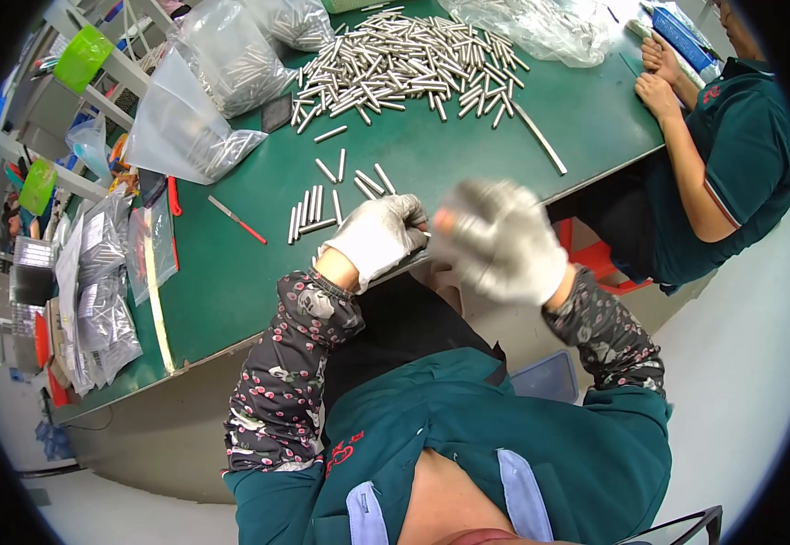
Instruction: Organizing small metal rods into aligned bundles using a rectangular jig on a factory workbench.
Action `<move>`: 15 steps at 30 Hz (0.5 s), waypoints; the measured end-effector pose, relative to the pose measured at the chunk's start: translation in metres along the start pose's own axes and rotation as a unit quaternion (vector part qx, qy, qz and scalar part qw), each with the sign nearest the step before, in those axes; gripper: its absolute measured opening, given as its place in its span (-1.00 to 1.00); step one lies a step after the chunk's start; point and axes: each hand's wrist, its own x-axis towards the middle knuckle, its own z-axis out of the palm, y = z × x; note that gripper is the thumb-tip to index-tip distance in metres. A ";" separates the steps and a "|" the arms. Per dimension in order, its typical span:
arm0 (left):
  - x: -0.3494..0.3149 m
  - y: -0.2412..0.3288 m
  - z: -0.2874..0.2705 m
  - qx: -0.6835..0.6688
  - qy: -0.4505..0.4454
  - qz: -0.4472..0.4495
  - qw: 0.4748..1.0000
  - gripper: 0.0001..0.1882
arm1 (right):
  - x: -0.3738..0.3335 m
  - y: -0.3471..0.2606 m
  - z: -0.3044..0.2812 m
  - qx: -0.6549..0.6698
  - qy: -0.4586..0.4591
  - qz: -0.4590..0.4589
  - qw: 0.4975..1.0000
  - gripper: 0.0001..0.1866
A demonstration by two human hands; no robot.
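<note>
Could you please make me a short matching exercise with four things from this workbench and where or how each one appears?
1. Left hand
2. Right hand
3. Large heap of metal rods
4. Thin tool

A. Lying to the left of the small group of rods, red at one end
B. White-gloved and blurred
C. Toward the far side of the green table, next to clear bags
D. White-gloved and fairly sharp, at the table's near edge

Right pairs: 1-D, 2-B, 3-C, 4-A

White gloves [372, 241], dark cherry-print oversleeves [277, 391] and a teal shirt [586, 445] with blue trim [522, 490] are worn.
</note>
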 end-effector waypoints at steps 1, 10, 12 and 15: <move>0.000 0.001 0.000 0.000 -0.002 0.001 1.000 -0.82 | -0.003 -0.008 0.007 -0.022 -0.079 -0.028 0.996 -0.58; -0.001 0.006 -0.004 0.043 -0.017 0.011 0.999 -0.81 | -0.001 0.002 0.009 -0.040 -0.062 0.042 0.996 -0.56; 0.002 0.013 -0.006 0.043 -0.043 -0.019 0.998 -0.81 | 0.003 0.030 -0.001 -0.140 -0.016 0.136 0.981 -0.61; 0.002 0.005 -0.003 0.022 -0.023 -0.003 0.999 -0.82 | 0.001 0.003 0.002 -0.032 -0.001 -0.005 0.999 -0.56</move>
